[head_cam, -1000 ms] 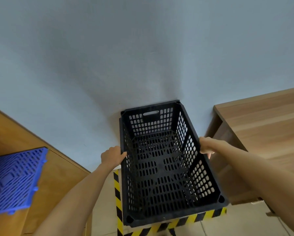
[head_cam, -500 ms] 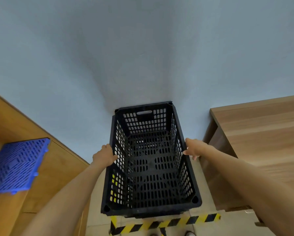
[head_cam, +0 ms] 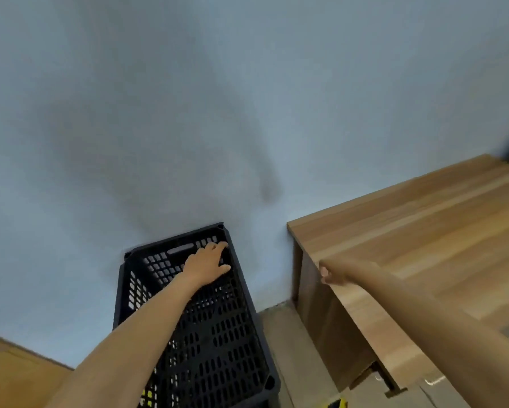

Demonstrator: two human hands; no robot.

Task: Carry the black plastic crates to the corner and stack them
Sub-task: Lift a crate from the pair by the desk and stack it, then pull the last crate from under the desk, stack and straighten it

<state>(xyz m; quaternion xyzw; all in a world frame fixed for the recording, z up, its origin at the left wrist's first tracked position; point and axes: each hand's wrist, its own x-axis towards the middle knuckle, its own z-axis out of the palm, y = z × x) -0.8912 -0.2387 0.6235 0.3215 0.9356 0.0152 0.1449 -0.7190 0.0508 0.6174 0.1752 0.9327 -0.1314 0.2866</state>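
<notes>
A black plastic crate [head_cam: 218, 343] with perforated walls stands on the floor against the pale blue wall, its open top facing me. My left hand [head_cam: 207, 263] reaches into it with fingers spread, resting against the far end wall near the handle slot and the right rim. My right hand [head_cam: 328, 273] hangs free to the right of the crate, in front of the wooden table's side, fingers loosely curled and holding nothing. Whether another crate lies under this one is hidden.
A wooden table [head_cam: 418, 231] stands close on the right, with a strip of tiled floor [head_cam: 288, 348] between it and the crate. A wooden surface [head_cam: 12, 378] sits at the lower left. Yellow-black floor tape [head_cam: 337, 404] shows at the bottom edge.
Both hands have let go of the crate's long rims. The crate now rests lower by the wall. My left hand moved to its far end; my right hand pulled away to the right.
</notes>
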